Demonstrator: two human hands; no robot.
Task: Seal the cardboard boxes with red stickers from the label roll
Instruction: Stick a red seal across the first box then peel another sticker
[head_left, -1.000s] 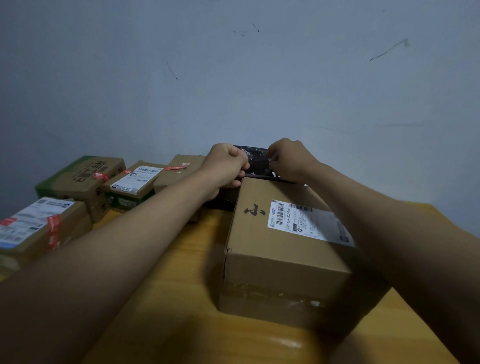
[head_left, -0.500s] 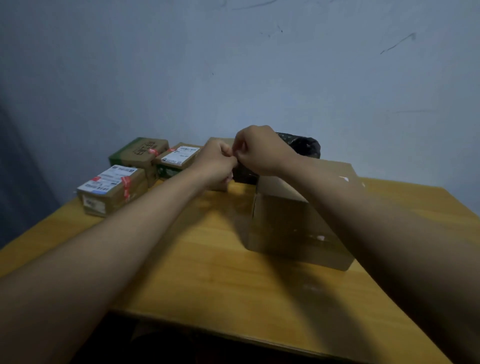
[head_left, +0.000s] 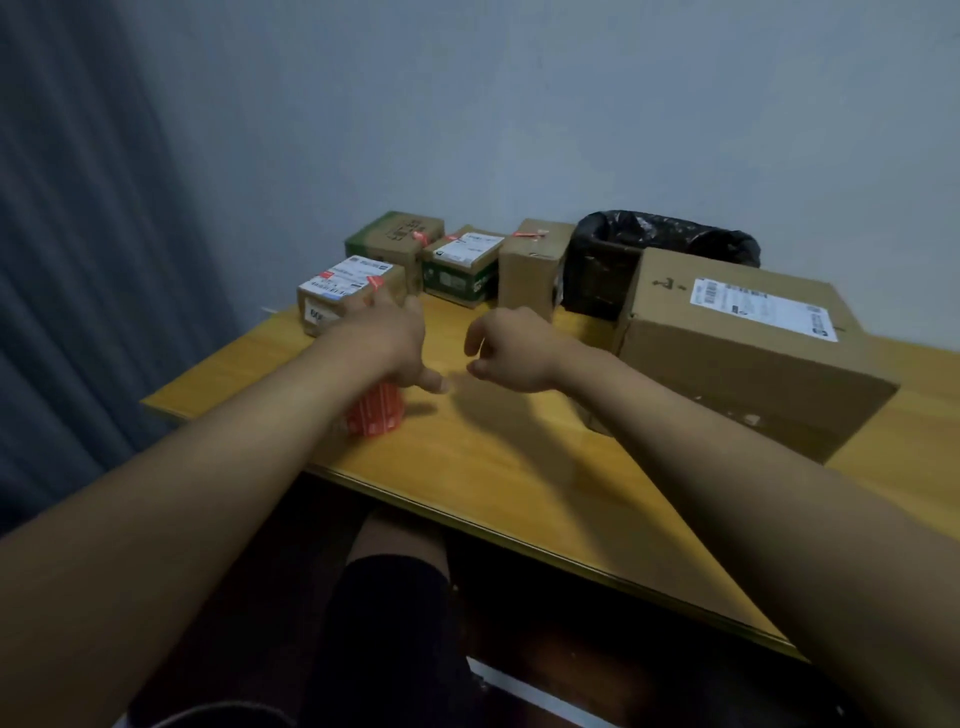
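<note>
A red label roll stands upright on the wooden table near its front left edge. My left hand hovers just over the roll with fingers spread, the wrist hiding the roll's top. My right hand hangs loosely curled above the table to the right of it, with nothing visible in it. A large cardboard box with a white shipping label lies at the right. Several small boxes sit at the back left, among them a labelled box with a red sticker on its edge, a green-topped box and a plain brown box.
A bin lined with a black bag stands against the wall behind the large box. A grey curtain hangs at the left. My knee in dark shorts shows below the table's front edge.
Both hands have come back from the black bin at the rear and parted. The left hand has dropped over the red label roll, and the view has swung left and pulled back.
</note>
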